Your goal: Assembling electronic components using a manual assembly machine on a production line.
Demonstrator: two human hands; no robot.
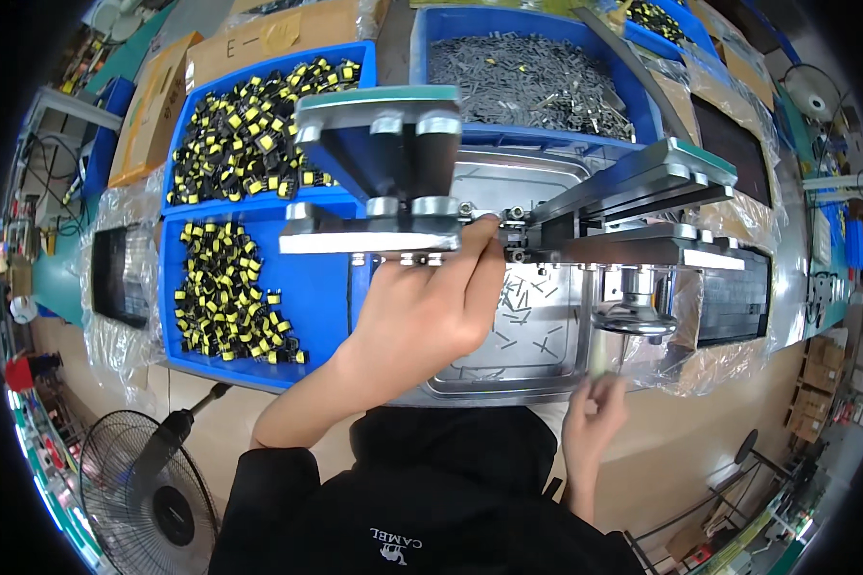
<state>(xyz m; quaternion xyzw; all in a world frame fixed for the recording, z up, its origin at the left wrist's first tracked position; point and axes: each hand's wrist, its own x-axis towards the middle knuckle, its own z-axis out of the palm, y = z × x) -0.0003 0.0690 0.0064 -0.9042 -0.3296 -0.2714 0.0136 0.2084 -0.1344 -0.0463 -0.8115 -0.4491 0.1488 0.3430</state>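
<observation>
A metal fixture [518,240] with thick bolted plates and dark rails stands in front of me. My left hand [431,307] reaches into its middle, fingers pressed together and fingertips at the small clamp-like parts there; whatever they pinch is hidden. On the fixture's right side is a shiny handwheel [633,318] with a pale, slightly blurred crank handle [600,353]. My right hand [596,417] is curled at the near end of that handle. Beneath the fixture, a steel tray [508,385] holds scattered thin dark strips [518,311].
Left are two blue bins, the far one [366,72] heaped with black-and-yellow coil-like parts, the near one [321,326] partly filled. A blue bin [418,57] of small grey pieces lies behind the tray. Plastic-wrapped boxes [729,297] stand right; a fan [149,489] is lower left.
</observation>
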